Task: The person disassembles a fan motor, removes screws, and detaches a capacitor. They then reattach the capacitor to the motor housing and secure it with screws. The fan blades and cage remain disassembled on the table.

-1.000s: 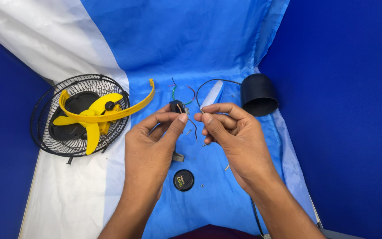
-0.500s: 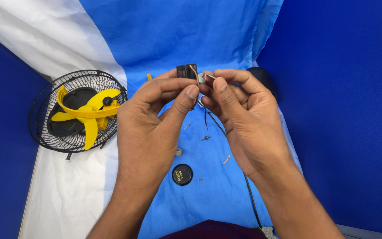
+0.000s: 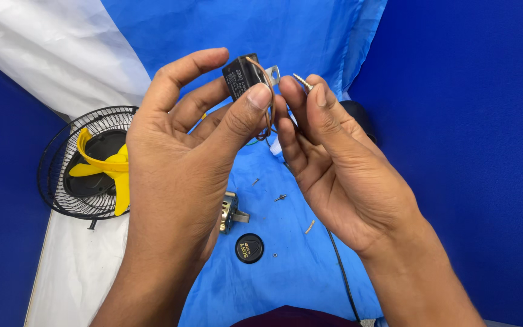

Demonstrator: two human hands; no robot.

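Pinching black capacitor [image 3: 241,77], left hand [image 3: 183,163]; right hand [image 3: 340,163] pinching screw [image 3: 301,81]; fan guard [image 3: 74,163] left.

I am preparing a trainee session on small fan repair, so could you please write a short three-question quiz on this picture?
1. True or false: the left hand holds a small black block-shaped part with a metal tab and brown wires.
2. What does the right hand pinch at its fingertips? A) a screw B) a yellow blade C) a round black cap
3. Which lies nearer the left edge of the blue cloth: the wire fan guard with the yellow blades, or the round black cap?

Key
1. True.
2. A, a screw.
3. The wire fan guard with the yellow blades.
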